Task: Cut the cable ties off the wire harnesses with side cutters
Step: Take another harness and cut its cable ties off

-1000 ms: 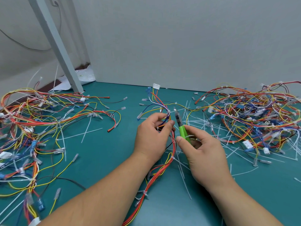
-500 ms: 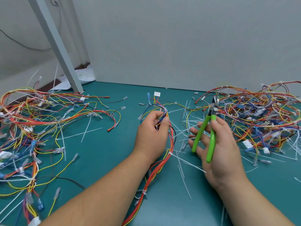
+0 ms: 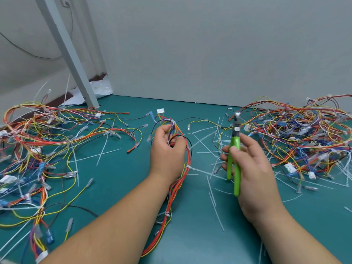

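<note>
Since half a second ago my right hand (image 3: 253,164) has swung the green-handled steel side cutters (image 3: 236,180) more upright, and the two handles sit closer together than they did. My fingers and thumb are curled round those handles, and the metal nose points away from me, above my fingertips. It is too blurred for me to tell whether the blades meet.

My left hand (image 3: 167,151) keeps its grip on the bundled harness of red, orange and yellow wires (image 3: 177,189), with the fingers curled round its upper loop. From under that palm the bundle trails back alongside my forearm. One white plastic cable tie (image 3: 189,166) binds it just right of my left wrist, between my two hands. The cutters are held apart from the harness.

Thin white cut-off tie strips (image 3: 213,199) lie on the teal bench mat (image 3: 118,178) beneath and around my right hand. A tangled heap of multicoloured harnesses (image 3: 304,134) sits beyond and right of that hand. Another sprawling heap of harnesses (image 3: 38,134) lies well left of my left hand.
</note>
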### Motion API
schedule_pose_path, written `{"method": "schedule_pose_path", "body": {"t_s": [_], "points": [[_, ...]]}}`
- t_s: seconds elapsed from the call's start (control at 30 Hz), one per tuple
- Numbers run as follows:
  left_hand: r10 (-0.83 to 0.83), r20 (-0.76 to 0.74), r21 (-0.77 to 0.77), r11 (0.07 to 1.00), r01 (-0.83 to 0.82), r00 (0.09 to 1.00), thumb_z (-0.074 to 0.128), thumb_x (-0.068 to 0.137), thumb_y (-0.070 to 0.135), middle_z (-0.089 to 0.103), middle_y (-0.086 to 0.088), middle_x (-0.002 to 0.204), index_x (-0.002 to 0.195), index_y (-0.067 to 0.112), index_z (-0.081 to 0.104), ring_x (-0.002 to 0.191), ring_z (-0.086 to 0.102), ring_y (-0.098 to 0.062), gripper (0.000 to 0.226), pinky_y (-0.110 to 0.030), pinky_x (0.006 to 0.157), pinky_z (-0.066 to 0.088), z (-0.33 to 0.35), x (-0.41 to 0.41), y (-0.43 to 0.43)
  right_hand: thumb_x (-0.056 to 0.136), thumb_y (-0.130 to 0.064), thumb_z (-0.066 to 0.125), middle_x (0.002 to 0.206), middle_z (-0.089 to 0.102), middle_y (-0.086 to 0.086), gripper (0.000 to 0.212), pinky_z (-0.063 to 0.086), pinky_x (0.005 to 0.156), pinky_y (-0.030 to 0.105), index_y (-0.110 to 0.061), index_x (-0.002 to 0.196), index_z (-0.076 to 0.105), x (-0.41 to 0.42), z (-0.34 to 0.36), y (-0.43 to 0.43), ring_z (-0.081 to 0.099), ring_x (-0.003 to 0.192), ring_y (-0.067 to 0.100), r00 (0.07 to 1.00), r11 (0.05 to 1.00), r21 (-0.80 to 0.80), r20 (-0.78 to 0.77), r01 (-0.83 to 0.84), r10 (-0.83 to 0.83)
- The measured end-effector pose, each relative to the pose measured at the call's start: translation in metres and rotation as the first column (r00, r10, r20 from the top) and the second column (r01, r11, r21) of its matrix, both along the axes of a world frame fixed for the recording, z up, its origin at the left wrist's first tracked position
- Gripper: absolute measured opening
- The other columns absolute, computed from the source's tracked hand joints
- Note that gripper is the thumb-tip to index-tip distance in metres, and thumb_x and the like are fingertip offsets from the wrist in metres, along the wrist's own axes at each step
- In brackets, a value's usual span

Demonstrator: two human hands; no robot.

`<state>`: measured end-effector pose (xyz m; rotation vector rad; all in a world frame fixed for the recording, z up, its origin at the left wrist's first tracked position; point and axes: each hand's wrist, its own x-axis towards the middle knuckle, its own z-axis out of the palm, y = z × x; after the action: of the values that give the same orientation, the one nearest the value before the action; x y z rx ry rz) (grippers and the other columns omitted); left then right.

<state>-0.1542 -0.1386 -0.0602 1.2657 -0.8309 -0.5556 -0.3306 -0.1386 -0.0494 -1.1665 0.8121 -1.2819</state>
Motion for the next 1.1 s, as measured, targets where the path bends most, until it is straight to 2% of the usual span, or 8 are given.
{"method": "schedule_pose_path", "body": {"t_s": [0.07, 0.17, 0.37, 0.5, 0.63, 0.77, 0.93, 1.1], "points": [[0.025, -0.018, 0.009, 1.000, -0.025, 1.000, 0.056, 0.094, -0.001, 0.058, -0.005, 0.092, 0.115, 0.019, 0.052, 0.067, 0.046, -0.008, 0.029, -0.013, 0.066, 0.042, -0.001, 0.003, -0.001, 0.076, -0.031, 0.073, 0.097, 0.074, -0.009, 0.034, 0.054, 0.081, 0.023, -0.037, 0.109, 0.072, 0.001, 0.000, 0.005, 0.067, 0.089, 0.011, 0.981, 0.992, -0.128, -0.192, -0.016, -0.009], [0.034, -0.020, 0.009, 0.999, -0.034, 0.999, 0.056, 0.094, -0.001, 0.058, -0.004, 0.091, 0.109, 0.024, 0.053, 0.069, 0.048, -0.010, 0.029, -0.017, 0.070, 0.044, -0.001, 0.001, -0.002, 0.070, -0.033, 0.078, 0.093, 0.075, -0.015, 0.034, 0.050, 0.074, 0.011, -0.034, 0.104, 0.072, 0.003, -0.001, 0.013, 0.068, 0.085, 0.008, 0.928, 0.975, -0.208, -0.372, -0.080, -0.003], [0.055, -0.118, 0.018, 0.998, -0.053, 0.991, 0.055, 0.095, 0.002, 0.056, -0.010, 0.094, 0.109, 0.027, 0.052, 0.076, 0.045, -0.022, 0.030, -0.036, 0.071, 0.039, 0.000, 0.004, -0.002, 0.069, -0.033, 0.077, 0.087, 0.072, -0.019, 0.025, 0.046, 0.070, 0.006, -0.039, 0.093, 0.073, 0.003, 0.001, 0.020, 0.066, 0.078, 0.002, 0.871, 0.955, -0.257, -0.491, -0.151, 0.006], [0.082, -0.145, 0.006, 0.997, -0.082, 0.986, 0.058, 0.093, 0.004, 0.058, -0.008, 0.091, 0.105, 0.028, 0.052, 0.076, 0.049, -0.020, 0.027, -0.029, 0.067, 0.043, 0.002, 0.007, -0.002, 0.067, -0.039, 0.078, 0.090, 0.069, -0.021, 0.031, 0.047, 0.073, 0.008, -0.042, 0.097, 0.071, -0.001, -0.001, 0.017, 0.066, 0.083, 0.005, 0.796, 0.952, -0.271, -0.603, -0.142, -0.053], [0.089, -0.142, 0.001, 0.996, -0.090, 0.986, 0.055, 0.095, -0.001, 0.059, -0.005, 0.090, 0.104, 0.026, 0.052, 0.075, 0.049, -0.016, 0.029, -0.022, 0.066, 0.043, 0.002, 0.008, -0.004, 0.072, -0.024, 0.088, 0.097, 0.069, -0.022, 0.041, 0.043, 0.077, 0.003, -0.045, 0.100, 0.067, -0.001, -0.005, 0.015, 0.064, 0.092, -0.002, 0.753, 0.938, -0.308, -0.652, -0.157, -0.088], [0.081, -0.137, -0.006, 0.997, -0.082, 0.987, 0.054, 0.095, -0.003, 0.058, -0.005, 0.088, 0.105, 0.024, 0.052, 0.071, 0.047, -0.014, 0.029, -0.017, 0.062, 0.042, 0.003, 0.007, -0.004, 0.072, -0.027, 0.088, 0.094, 0.067, -0.025, 0.043, 0.044, 0.075, 0.004, -0.054, 0.093, 0.062, 0.000, -0.008, 0.013, 0.064, 0.089, -0.001, 0.725, 0.937, -0.304, -0.683, -0.171, -0.090], [0.062, -0.138, -0.011, 0.998, -0.064, 0.989, 0.054, 0.095, -0.003, 0.055, -0.012, 0.090, 0.103, 0.025, 0.052, 0.073, 0.044, -0.021, 0.030, -0.029, 0.064, 0.038, 0.003, 0.005, -0.004, 0.070, -0.038, 0.083, 0.097, 0.066, -0.028, 0.035, 0.045, 0.075, 0.006, -0.053, 0.098, 0.068, 0.000, -0.009, 0.011, 0.065, 0.087, -0.001, 0.762, 0.945, -0.285, -0.645, -0.162, -0.064], [0.058, -0.131, -0.020, 0.998, -0.061, 0.990, 0.054, 0.096, -0.003, 0.057, -0.009, 0.090, 0.103, 0.025, 0.052, 0.069, 0.044, -0.017, 0.030, -0.025, 0.064, 0.039, 0.003, 0.006, -0.003, 0.071, -0.041, 0.083, 0.093, 0.068, -0.024, 0.033, 0.045, 0.072, 0.008, -0.051, 0.101, 0.073, -0.001, -0.011, 0.010, 0.065, 0.081, 0.002, 0.750, 0.942, -0.293, -0.657, -0.166, -0.072]]}}
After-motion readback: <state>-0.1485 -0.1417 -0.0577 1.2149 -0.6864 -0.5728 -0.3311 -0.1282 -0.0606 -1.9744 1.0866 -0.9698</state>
